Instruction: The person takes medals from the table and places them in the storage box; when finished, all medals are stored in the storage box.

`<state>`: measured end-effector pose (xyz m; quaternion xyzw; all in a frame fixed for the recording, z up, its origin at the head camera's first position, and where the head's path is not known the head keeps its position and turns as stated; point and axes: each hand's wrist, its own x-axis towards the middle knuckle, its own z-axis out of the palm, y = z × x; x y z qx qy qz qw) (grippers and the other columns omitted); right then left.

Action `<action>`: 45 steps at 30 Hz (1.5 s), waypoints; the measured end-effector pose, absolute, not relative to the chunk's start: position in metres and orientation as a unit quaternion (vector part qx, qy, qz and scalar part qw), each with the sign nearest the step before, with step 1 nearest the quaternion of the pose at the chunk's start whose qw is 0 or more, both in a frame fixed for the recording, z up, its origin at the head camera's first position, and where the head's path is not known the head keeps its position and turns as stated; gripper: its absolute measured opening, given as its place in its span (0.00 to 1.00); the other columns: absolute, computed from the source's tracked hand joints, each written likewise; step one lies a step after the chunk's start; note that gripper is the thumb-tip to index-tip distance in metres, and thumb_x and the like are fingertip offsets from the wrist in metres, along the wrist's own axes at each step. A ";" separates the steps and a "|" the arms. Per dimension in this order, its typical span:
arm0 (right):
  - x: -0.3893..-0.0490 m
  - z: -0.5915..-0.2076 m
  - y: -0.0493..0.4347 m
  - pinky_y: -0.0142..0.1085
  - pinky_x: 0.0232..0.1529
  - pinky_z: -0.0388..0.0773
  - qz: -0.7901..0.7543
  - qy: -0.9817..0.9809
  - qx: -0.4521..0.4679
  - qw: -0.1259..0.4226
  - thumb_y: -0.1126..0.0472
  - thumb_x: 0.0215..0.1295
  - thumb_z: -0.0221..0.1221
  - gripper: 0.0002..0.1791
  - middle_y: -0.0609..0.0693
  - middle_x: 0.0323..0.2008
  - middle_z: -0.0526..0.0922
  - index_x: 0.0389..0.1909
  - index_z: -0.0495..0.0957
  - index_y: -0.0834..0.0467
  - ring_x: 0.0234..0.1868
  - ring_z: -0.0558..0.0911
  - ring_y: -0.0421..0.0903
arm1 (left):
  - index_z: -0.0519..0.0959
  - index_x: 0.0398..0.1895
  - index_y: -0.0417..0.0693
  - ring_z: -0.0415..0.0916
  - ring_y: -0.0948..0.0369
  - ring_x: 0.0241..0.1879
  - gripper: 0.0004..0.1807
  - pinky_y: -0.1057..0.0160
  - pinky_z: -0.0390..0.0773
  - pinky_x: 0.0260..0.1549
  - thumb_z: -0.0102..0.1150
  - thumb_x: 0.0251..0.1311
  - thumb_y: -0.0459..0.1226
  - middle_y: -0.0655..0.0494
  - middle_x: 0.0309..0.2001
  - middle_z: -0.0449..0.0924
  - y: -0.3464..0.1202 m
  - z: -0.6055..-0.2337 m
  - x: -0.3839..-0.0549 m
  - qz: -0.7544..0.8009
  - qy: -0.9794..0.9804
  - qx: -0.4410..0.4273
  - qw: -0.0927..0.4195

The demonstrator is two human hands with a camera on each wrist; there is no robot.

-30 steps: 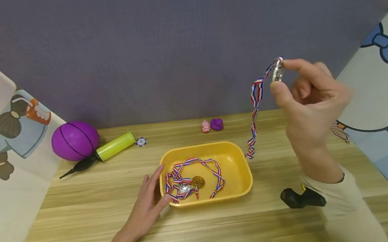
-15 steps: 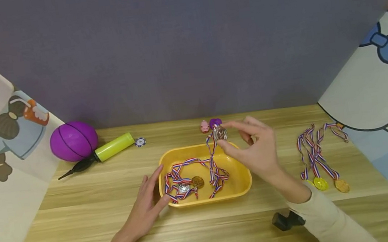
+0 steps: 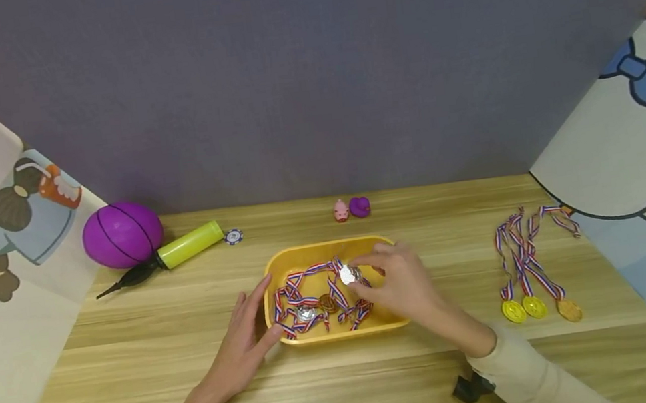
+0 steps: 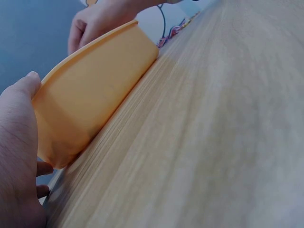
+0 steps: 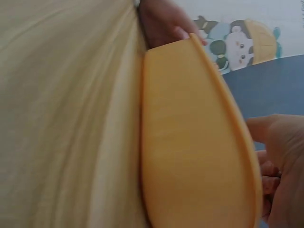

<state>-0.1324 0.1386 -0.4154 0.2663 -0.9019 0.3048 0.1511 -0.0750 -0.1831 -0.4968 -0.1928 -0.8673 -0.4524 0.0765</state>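
My right hand [image 3: 396,283] pinches a silver medal [image 3: 348,274] between thumb and index finger, low over the yellow basin [image 3: 340,337]. Its red, white and blue ribbon lies bunched in the basin. Another silver medal [image 3: 306,313] and a bronze-gold medal [image 3: 327,304] lie inside among tangled ribbons. My left hand [image 3: 243,342] rests against the basin's left end, fingers extended, the thumb [image 4: 32,80] at the rim in the left wrist view. In the right wrist view the basin's wall [image 5: 190,133] hides the medal.
To the right, two yellow medals [image 3: 533,307] and an orange-gold medal [image 3: 569,309] lie with ribbons stretched backward. Behind the basin stand a pink pig [image 3: 341,211] and a purple duck [image 3: 360,207]. A purple ball [image 3: 123,235], a pump [image 3: 191,244] and a poker chip [image 3: 234,236] lie back left.
My right hand has brought the silver medal from high on the right, leftward and down into the basin. Its hanging ribbon has folded onto the basin floor. The left hand stays put.
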 end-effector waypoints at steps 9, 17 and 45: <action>-0.125 -0.427 0.153 0.38 0.32 0.65 0.305 -0.893 0.279 0.180 0.60 0.52 0.87 0.19 0.43 0.20 0.65 0.45 0.95 0.59 0.25 0.57 0.32 | 0.53 0.92 0.59 0.55 0.29 0.83 0.43 0.20 0.41 0.79 0.60 0.81 0.51 0.39 0.85 0.62 -0.183 -0.496 -0.075 -0.453 -0.866 -0.197 0.077; -0.113 -0.445 0.179 0.31 0.32 0.59 0.363 -0.846 0.283 0.269 0.71 0.47 0.84 0.16 0.46 0.19 0.68 0.40 0.95 0.61 0.26 0.60 0.34 | 0.53 0.92 0.57 0.56 0.29 0.83 0.43 0.20 0.41 0.80 0.59 0.82 0.51 0.39 0.85 0.62 -0.183 -0.495 -0.075 -0.453 -0.865 -0.200 0.081; -0.092 -0.473 0.276 0.25 0.24 0.56 0.339 -0.857 0.180 0.342 0.26 0.73 0.62 0.37 0.41 0.18 0.65 0.34 0.95 0.57 0.23 0.58 0.31 | 0.54 0.92 0.59 0.55 0.28 0.83 0.44 0.19 0.42 0.79 0.62 0.80 0.49 0.38 0.85 0.62 -0.183 -0.495 -0.075 -0.453 -0.867 -0.193 0.077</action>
